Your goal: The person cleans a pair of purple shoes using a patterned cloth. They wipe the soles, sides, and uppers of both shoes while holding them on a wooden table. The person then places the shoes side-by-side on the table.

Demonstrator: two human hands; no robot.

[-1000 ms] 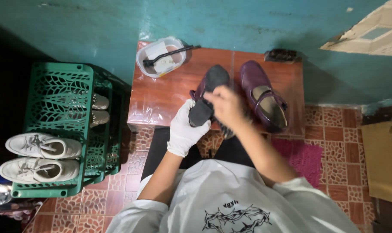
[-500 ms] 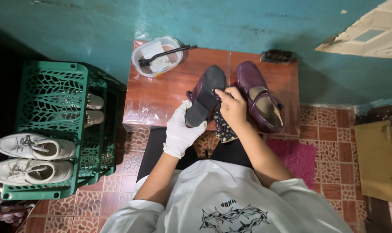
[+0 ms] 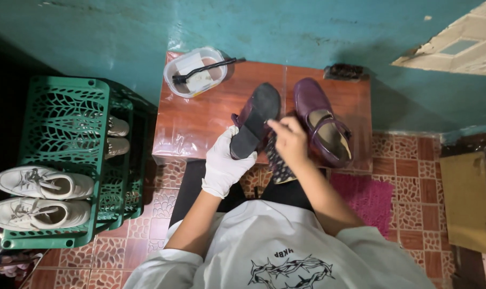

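While the head camera looks straight down, the gloved left hand is closed around a purple shoe, holding it sole-up just above the near edge of the brown surface. Its black sole and heel face the camera. The bare right hand has its fingers curled, fingertips touching the sole near its middle, and a dark patterned cloth hangs from under that hand; whether the fingers actually pinch the cloth I cannot tell. The second purple shoe lies upright on the surface just beside the right hand, untouched. At the far left corner of the surface sits a clear tub with a black brush laid across it, and another brush lies by the wall. As a judgement, work on the sole of the held shoe is in hand, with its mate waiting. Left of the surface stands a green crate with white sneakers on it.
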